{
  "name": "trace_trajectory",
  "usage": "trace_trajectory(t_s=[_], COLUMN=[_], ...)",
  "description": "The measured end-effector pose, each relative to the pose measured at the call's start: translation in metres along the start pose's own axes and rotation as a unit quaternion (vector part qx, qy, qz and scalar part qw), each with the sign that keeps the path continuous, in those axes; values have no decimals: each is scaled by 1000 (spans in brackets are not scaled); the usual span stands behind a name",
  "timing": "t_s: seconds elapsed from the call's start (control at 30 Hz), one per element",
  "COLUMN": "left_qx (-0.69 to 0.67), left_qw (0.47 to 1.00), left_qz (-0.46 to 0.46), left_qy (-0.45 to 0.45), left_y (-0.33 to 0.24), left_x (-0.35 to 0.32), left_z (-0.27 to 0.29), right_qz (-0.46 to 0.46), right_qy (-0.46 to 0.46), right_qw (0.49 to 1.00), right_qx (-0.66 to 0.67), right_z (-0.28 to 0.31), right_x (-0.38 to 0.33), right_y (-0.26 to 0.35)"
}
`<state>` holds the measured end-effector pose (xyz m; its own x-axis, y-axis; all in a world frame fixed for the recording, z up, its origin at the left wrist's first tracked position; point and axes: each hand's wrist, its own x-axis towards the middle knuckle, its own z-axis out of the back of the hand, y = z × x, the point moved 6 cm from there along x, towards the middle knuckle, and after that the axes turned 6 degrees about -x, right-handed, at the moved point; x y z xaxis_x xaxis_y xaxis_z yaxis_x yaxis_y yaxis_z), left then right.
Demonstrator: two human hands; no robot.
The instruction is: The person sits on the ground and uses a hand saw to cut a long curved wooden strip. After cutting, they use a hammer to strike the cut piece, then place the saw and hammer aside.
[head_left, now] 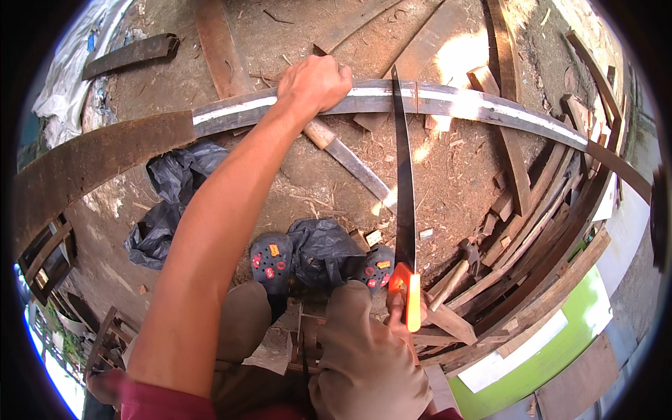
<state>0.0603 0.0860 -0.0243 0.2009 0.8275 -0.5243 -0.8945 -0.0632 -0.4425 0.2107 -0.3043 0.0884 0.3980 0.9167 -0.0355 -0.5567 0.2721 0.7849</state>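
A long wooden board [245,110], its middle stretch grey with a white stripe, spans the view from left to right and looks bowed. My left hand [313,84] is closed over it, left of the saw. The fingers of my right hand [400,311] are wrapped round the orange and yellow handle of a handsaw [404,189]. Pointing away from me, the dark blade crosses the board near its far end. Just right of the blade, a thin line [418,98] runs across the board. Whether the teeth bite into the wood I cannot tell.
On the dirt ground lies a machete [360,168] with a wooden handle. A hammer [455,276] rests by stacked wood strips [539,238] at right. Black plastic bags [318,245] lie between and left of my clogs [271,262]. Planks [217,49] lie beyond the board.
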Motion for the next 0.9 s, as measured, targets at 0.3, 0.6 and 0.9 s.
trace_trajectory(t_s=[0.3,0.6,0.9], left_qx=[11,29,29], left_qw=[1000,1000,999], left_qz=[26,7,-10], left_qy=[9,-6,18], left_y=[19,-4,1], left_x=[-7,-4,4], left_z=[10,1,1], right_qz=[-45,-21,35], right_qy=[22,-31,29], right_qw=[998,998,992], right_qx=[31,60,-114], right_z=[-53,-89,81], right_x=[52,157,-39], right_y=[-13,1,-37])
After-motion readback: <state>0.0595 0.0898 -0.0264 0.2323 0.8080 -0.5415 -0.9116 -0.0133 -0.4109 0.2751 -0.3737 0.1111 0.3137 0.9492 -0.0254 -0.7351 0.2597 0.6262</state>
